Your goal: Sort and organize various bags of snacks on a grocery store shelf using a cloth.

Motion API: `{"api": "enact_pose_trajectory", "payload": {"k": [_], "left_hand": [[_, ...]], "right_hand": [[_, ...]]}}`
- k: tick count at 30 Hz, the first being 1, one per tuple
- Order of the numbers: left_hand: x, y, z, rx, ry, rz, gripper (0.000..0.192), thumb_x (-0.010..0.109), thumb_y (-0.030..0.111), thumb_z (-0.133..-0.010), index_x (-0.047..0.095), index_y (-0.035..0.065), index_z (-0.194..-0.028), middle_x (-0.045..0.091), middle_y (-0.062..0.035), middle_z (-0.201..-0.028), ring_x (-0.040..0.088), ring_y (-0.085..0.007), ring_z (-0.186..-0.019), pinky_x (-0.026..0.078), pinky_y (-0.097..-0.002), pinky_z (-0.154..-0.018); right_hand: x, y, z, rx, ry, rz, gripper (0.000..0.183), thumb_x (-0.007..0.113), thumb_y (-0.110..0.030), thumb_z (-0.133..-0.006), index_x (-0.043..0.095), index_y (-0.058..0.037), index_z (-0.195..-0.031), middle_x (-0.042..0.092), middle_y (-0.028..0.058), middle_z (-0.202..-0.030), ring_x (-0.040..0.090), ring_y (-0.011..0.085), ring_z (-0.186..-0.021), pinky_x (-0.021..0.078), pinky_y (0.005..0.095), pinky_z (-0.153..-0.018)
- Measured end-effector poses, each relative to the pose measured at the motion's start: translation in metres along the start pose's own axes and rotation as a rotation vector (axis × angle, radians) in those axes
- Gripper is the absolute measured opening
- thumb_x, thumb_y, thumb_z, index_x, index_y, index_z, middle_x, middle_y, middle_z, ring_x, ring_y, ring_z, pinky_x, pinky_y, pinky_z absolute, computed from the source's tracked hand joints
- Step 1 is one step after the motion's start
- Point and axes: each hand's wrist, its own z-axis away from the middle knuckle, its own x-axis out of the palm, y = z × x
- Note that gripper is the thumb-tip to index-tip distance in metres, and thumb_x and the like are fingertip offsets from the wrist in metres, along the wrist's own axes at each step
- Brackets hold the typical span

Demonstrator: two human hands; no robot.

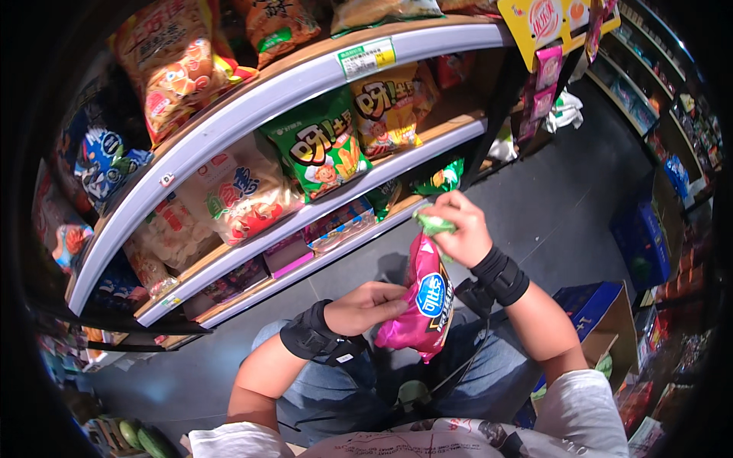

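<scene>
My left hand (366, 309) grips the lower left side of a magenta snack bag (421, 292), thumb on its front. The bag is tilted in front of my knees, a blue logo facing up. In my right hand (461, 229), pinched at the bag's upper end, is a crumpled light-green piece (433, 221); whether it is cloth or wrapper I cannot tell. Black bands wrap both wrists. On the shelf ahead stand a green potato-snack bag (320, 143), a yellow one (385, 109) and a pale snack bag (243, 189).
Curved shelving (217, 109) with grey edge strips and a price tag (366, 57) spans the left and front. Pink sachets (548, 66) hang from a yellow card. Open blue cartons (595, 309) stand at my right on the dark tiled floor (550, 194). Watermelons (152, 441) lie lower left.
</scene>
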Motion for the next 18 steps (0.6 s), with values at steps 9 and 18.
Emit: {"api": "enact_pose_trajectory", "payload": {"k": [9, 18], "left_hand": [[-0.022, -0.01, 0.001, 0.041, 0.067, 0.05, 0.025, 0.044, 0.01, -0.094, 0.052, -0.0029, -0.113, 0.059, -0.0015, -0.102, 0.051, -0.0063, -0.092, 0.042, -0.0232, -0.081], [0.028, 0.009, 0.013, 0.199, -0.048, -0.264, 0.016, 0.046, 0.009, -0.092, 0.054, -0.0043, -0.097, 0.05, -0.0038, -0.086, 0.044, -0.0086, -0.078, 0.038, -0.0251, -0.069]], "right_hand": [[-0.021, -0.055, 0.019, -0.312, -0.248, -0.083, 0.034, 0.062, 0.001, -0.058, 0.066, -0.0081, -0.09, 0.055, 0.0087, -0.086, 0.058, 0.0229, -0.072, 0.0478, 0.0312, -0.06], [-0.026, 0.008, 0.025, 0.077, -0.045, -0.143, 0.028, 0.061, 0.0, -0.066, 0.066, -0.0049, -0.093, 0.056, 0.0078, -0.088, 0.058, 0.0202, -0.082, 0.0473, 0.03, -0.072]]}}
